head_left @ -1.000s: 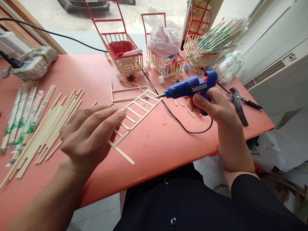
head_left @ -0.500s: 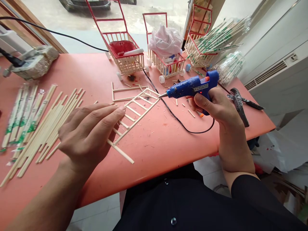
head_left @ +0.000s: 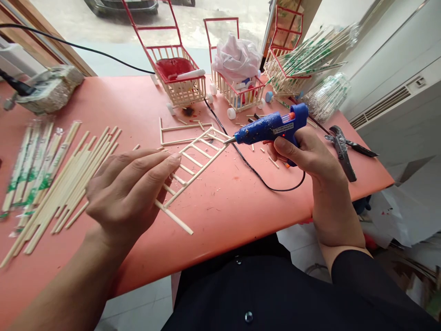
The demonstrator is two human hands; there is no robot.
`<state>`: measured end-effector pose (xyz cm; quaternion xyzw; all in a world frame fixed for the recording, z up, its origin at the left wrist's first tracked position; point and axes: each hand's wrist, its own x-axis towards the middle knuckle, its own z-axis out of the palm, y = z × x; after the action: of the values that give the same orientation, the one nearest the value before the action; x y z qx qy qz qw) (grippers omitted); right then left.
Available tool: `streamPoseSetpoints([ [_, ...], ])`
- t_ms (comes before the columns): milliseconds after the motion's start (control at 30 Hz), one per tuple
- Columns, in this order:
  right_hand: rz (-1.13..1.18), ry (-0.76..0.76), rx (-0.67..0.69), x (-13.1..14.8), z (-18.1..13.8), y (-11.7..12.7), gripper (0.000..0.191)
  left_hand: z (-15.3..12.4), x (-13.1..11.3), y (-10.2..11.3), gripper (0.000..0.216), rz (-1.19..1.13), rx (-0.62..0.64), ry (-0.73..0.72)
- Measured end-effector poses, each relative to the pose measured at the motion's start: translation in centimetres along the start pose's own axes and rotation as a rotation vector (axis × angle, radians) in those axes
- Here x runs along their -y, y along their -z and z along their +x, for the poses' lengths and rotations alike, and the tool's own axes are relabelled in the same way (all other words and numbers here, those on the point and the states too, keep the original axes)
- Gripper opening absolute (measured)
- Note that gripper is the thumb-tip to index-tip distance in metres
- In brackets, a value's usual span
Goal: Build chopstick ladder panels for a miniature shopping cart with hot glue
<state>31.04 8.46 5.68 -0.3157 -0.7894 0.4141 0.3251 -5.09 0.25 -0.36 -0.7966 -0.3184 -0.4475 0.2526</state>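
Observation:
My left hand [head_left: 132, 188] is closed on the near left side of a ladder-like frame of wooden sticks [head_left: 193, 177], held tilted above the table. One stick of it juts out toward me past the lower end. My right hand [head_left: 305, 151] grips a blue hot glue gun [head_left: 263, 128] with a lit red light. The gun's metal nozzle is at the far right end of the frame's long rail, touching or nearly so. On the table behind lies a second, flat stick frame [head_left: 186, 140], partly hidden by the held one.
Loose wooden sticks [head_left: 69, 184] and wrapped chopsticks [head_left: 29, 161] lie left. Several small stick carts with red trim [head_left: 188, 94] line the back. Pliers [head_left: 341, 151] lie at the right; a black cord [head_left: 253, 172] loops over the pink table [head_left: 223, 220].
My right hand has brought the glue gun slightly left and down, its nozzle moving a little along the frame's rail toward me. My left hand and the frame have barely shifted.

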Motion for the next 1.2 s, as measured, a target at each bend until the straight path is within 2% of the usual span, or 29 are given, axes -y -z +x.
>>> streamPoseSetpoints([
  [100, -0.023, 0.016, 0.006, 0.1, 0.09, -0.02, 0.068, 0.2, -0.11, -0.13, 0.039, -0.013, -0.012, -0.011],
  [300, -0.021, 0.02, 0.0, -0.1, 0.03, -0.04, 0.068, 0.32, -0.11, 0.22, 0.031, -0.057, 0.076, -0.054],
  [467, 0.0, 0.022, -0.021, -0.19, 0.12, -0.02, 0.064, 0.08, -0.05, 0.63, 0.035, -0.06, 0.06, -0.04],
  [733, -0.01, -0.013, -0.054, -0.38, -0.54, 0.53, 0.065, -0.16, 0.06, 0.01, 0.031, -0.043, 0.0, -0.03],
  [1000, 0.006, 0.022, 0.006, -0.05, 0.0, 0.29, 0.064, 0.0, 0.03, 0.07, 0.032, -0.048, -0.016, -0.024],
  [1200, 0.012, 0.01, 0.012, 0.03, -0.02, 0.19, 0.064, 0.09, -0.28, 0.25, 0.033, -0.062, 0.036, 0.007],
])
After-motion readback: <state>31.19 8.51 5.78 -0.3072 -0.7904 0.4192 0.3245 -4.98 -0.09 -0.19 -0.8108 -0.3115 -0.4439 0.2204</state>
